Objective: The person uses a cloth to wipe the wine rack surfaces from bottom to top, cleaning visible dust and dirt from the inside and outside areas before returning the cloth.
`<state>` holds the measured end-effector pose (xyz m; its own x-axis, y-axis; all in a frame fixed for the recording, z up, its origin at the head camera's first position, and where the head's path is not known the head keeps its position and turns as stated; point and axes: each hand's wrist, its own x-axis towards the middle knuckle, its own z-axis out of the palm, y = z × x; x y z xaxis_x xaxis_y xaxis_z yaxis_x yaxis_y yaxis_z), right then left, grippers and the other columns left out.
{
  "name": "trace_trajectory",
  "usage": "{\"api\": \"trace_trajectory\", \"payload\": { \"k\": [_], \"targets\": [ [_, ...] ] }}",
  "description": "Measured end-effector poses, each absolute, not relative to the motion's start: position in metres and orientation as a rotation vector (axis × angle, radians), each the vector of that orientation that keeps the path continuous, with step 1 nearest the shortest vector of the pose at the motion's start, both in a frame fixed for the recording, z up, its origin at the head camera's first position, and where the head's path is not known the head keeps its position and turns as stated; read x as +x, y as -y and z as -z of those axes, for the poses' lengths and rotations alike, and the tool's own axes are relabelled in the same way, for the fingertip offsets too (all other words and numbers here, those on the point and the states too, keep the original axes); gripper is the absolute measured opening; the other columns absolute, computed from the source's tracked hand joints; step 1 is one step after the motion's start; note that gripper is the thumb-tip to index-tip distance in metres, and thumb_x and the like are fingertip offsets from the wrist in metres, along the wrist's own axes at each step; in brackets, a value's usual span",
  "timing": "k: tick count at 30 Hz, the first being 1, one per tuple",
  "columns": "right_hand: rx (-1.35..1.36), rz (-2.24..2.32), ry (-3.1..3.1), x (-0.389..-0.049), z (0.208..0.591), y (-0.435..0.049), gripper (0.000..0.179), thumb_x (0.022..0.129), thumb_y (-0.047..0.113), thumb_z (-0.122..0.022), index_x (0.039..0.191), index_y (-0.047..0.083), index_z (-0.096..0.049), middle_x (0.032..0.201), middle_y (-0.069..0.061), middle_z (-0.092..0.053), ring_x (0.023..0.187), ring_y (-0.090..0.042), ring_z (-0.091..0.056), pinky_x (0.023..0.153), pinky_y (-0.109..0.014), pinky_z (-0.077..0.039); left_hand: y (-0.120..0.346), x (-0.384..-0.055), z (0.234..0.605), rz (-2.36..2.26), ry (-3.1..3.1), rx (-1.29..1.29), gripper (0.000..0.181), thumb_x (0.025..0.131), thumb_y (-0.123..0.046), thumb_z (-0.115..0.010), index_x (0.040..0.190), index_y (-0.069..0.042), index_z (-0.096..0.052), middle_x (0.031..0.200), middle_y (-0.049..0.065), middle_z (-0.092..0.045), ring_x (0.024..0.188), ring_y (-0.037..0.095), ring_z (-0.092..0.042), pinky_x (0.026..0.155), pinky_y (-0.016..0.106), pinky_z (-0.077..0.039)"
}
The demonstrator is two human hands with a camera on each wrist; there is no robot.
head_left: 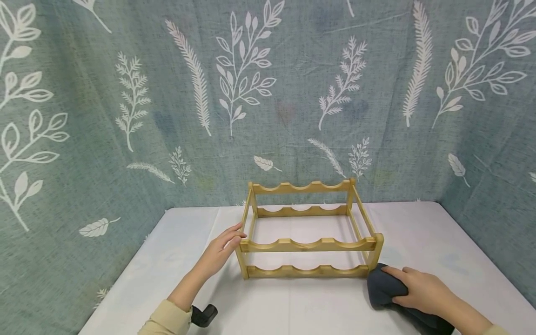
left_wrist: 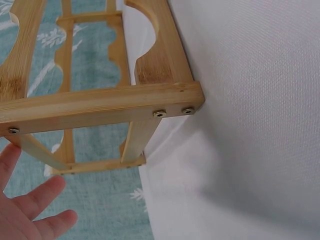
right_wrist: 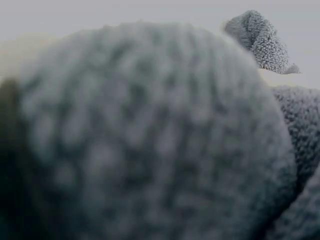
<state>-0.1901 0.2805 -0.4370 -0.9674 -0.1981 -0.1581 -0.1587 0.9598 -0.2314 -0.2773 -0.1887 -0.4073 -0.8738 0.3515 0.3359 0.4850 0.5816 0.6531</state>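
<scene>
A two-tier bamboo bottle rack (head_left: 307, 244) with scalloped rails stands on the white table. My left hand (head_left: 222, 249) is at its left end, fingers extended, fingertips right at the upper front corner. In the left wrist view the same hand (left_wrist: 30, 212) has its fingers spread beside the rack's end post (left_wrist: 100, 107), one fingertip against the wood. My right hand (head_left: 423, 291) grips a bunched dark grey towel (head_left: 381, 286) at the rack's front right foot. Its blurred terry folds (right_wrist: 160, 135) fill most of the right wrist view, hiding the fingers.
White cloth covers the tabletop (head_left: 326, 307). A blue-green curtain (head_left: 289, 121) printed with white leaves surrounds the back and sides. A black wrist-camera mount (head_left: 204, 316) sticks out beside the left sleeve (head_left: 167, 321).
</scene>
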Motion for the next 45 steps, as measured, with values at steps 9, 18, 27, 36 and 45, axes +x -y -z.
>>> {"api": "trace_trajectory", "payload": {
  "k": [9,18,27,36,45],
  "targets": [
    [-0.312,0.346,-3.059,-0.181,0.392,-0.286,0.077,0.065,0.045,-0.077,0.13,0.015,-0.049,0.1,-0.01,-0.061,0.081,-0.028,-0.062,0.062,-0.046,-0.05,0.189,-0.277,0.408,1.166,2.643,-0.696,0.029,0.098,-0.028,-0.043,0.11,-0.012,-0.064,0.141,0.006,-0.043,0.131,0.033,-0.035,0.1,0.057,-0.031],
    [-0.458,0.322,-3.3,-0.168,0.354,-0.276,0.074,0.067,0.039,-0.078,0.131,0.019,-0.046,0.093,-0.005,-0.059,0.073,-0.021,-0.061,0.056,-0.04,-0.049,0.19,-0.277,0.408,1.168,2.641,-0.696,0.031,0.098,-0.029,-0.043,0.111,-0.01,-0.063,0.141,0.006,-0.043,0.131,0.032,-0.035,0.101,0.056,-0.031],
    [-1.024,0.165,-3.38,-0.171,0.355,-0.199,0.07,0.066,0.039,-0.079,0.128,0.022,-0.051,0.087,0.0,-0.057,0.068,-0.015,-0.061,0.056,-0.031,-0.05,0.191,-0.276,0.407,1.179,2.635,-0.697,0.031,0.098,-0.028,-0.043,0.111,-0.01,-0.063,0.141,0.007,-0.042,0.131,0.032,-0.035,0.101,0.056,-0.03],
    [-1.384,0.131,-3.27,-0.193,0.376,-0.115,0.067,0.072,0.043,-0.075,0.13,0.023,-0.048,0.088,-0.003,-0.058,0.067,-0.015,-0.059,0.057,-0.028,-0.049,0.189,-0.277,0.408,1.183,2.639,-0.697,0.027,0.098,-0.029,-0.043,0.109,-0.017,-0.063,0.141,0.005,-0.043,0.131,0.031,-0.036,0.101,0.055,-0.031],
    [-1.474,0.104,-3.193,-0.209,0.391,-0.047,0.065,0.076,0.051,-0.068,0.132,0.027,-0.046,0.087,-0.001,-0.059,0.064,-0.009,-0.058,0.055,-0.021,-0.047,0.19,-0.277,0.41,1.185,2.655,-0.665,0.028,0.097,-0.031,-0.043,0.111,-0.019,-0.063,0.142,0.003,-0.042,0.131,0.03,-0.035,0.101,0.055,-0.032]
  ]
}}
